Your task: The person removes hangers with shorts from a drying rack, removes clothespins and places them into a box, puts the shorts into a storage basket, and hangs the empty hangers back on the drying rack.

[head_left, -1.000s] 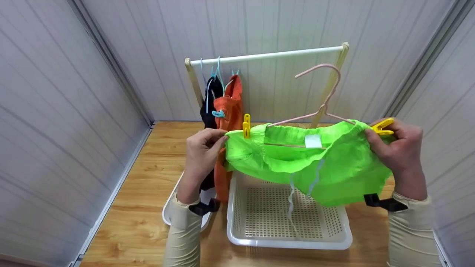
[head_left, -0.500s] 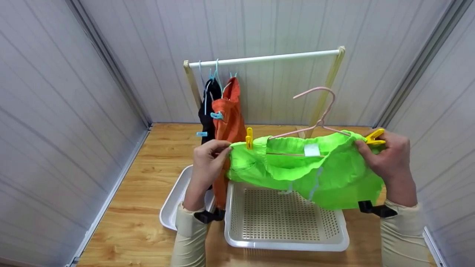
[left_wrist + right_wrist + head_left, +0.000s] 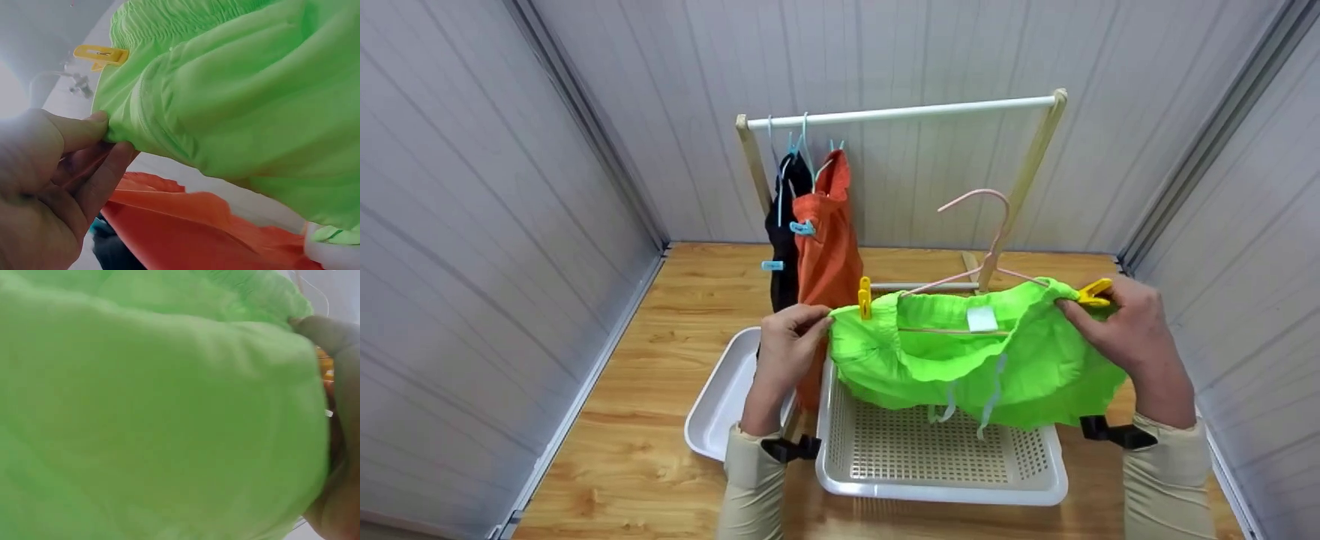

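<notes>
Bright green shorts [image 3: 1035,382] with an elastic waist and white drawstrings are stretched between my hands. My left hand [image 3: 786,360] pinches their left edge between thumb and fingers, as the left wrist view shows close up. At the other end my right hand [image 3: 1136,337] grips the waistband, beside a yellow clothespin [image 3: 1093,293]. A second yellow clothespin [image 3: 107,54] clips the waist near my left fingers. The pink hanger [image 3: 988,261] sits inside the waist, its hook up and off the rail. Green cloth [image 3: 169,410] fills most of the right wrist view.
A white rail [image 3: 930,111] on wooden posts stands behind. On its left hang orange pants [image 3: 826,247] and a black garment [image 3: 784,240], held with light blue clothespins. Below the shorts is a white perforated basket [image 3: 941,493], with a white tray [image 3: 706,405] to its left.
Both hands have lowered the shorts and hanger, and the hanger's hook has shifted left. The right hand has come inward to the left; the left hand has moved slightly down and right.
</notes>
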{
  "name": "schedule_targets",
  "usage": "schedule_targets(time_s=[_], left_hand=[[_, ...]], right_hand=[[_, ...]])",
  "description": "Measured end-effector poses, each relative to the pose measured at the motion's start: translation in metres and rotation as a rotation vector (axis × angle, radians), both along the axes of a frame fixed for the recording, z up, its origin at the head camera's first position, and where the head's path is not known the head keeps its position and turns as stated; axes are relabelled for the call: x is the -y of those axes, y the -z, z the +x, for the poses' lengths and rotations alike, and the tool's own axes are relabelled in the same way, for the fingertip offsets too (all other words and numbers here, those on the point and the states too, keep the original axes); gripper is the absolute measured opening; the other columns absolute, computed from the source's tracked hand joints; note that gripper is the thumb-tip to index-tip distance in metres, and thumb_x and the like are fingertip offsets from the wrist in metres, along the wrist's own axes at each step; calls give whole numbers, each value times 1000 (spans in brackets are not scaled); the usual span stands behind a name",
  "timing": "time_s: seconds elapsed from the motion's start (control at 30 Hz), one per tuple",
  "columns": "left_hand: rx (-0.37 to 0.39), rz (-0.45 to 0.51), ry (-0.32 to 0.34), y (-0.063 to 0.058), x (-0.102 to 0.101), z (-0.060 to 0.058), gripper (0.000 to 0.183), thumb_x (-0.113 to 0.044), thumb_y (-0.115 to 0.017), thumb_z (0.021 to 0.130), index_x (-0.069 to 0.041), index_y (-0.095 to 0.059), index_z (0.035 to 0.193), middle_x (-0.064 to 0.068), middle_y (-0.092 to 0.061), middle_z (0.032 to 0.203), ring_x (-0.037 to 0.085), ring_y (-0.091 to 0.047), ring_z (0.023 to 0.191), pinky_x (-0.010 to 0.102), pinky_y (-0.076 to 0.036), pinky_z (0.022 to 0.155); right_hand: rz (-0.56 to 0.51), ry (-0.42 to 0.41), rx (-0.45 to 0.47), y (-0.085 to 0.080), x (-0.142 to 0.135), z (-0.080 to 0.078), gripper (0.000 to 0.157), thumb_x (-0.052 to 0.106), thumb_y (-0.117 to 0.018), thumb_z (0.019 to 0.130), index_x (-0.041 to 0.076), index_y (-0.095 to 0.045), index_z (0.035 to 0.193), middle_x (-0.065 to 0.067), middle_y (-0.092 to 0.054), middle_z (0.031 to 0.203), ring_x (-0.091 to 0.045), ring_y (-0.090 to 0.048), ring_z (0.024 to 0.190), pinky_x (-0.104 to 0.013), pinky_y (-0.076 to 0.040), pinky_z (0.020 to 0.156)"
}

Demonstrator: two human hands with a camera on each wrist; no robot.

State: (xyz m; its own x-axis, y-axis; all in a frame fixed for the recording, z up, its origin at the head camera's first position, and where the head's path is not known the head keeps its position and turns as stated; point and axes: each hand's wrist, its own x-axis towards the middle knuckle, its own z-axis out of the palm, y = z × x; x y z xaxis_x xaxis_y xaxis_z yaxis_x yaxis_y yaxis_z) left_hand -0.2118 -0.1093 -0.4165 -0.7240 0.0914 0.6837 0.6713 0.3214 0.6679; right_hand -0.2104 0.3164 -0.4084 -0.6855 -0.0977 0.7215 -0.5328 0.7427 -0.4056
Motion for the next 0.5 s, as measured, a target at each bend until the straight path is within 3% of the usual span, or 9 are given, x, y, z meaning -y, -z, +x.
schedule_targets(time_s=[0.23, 0.37, 0.5], left_hand=[[-11, -6, -14, 17, -1, 3, 9, 14, -71, 79, 8, -73, 85, 18, -70, 80, 31, -68, 72, 31, -54, 64], [-21, 2, -24, 30, -4, 2, 9, 15, -71, 78, 8, -73, 84, 19, -70, 80, 32, -68, 75, 34, -55, 67], [-11, 28, -23, 57, -2, -6, 9, 13, -72, 79, 6, -74, 84, 18, -70, 81, 31, -69, 76, 34, -54, 68]], right_hand=[[-14, 46, -1, 18, 7, 2, 23, 2, -83, 73, -5, -69, 89, -13, -68, 82, -17, -59, 74, -8, -38, 69], [-79, 114, 75, 28, 12, 4, 22, 3, -81, 77, -8, -67, 91, -19, -67, 84, -26, -61, 77, -5, -36, 70], [-148, 151, 120, 40, 15, 7, 22, 4, -80, 78, -8, -63, 87, -20, -61, 81, -27, -55, 76, -13, -36, 70]])
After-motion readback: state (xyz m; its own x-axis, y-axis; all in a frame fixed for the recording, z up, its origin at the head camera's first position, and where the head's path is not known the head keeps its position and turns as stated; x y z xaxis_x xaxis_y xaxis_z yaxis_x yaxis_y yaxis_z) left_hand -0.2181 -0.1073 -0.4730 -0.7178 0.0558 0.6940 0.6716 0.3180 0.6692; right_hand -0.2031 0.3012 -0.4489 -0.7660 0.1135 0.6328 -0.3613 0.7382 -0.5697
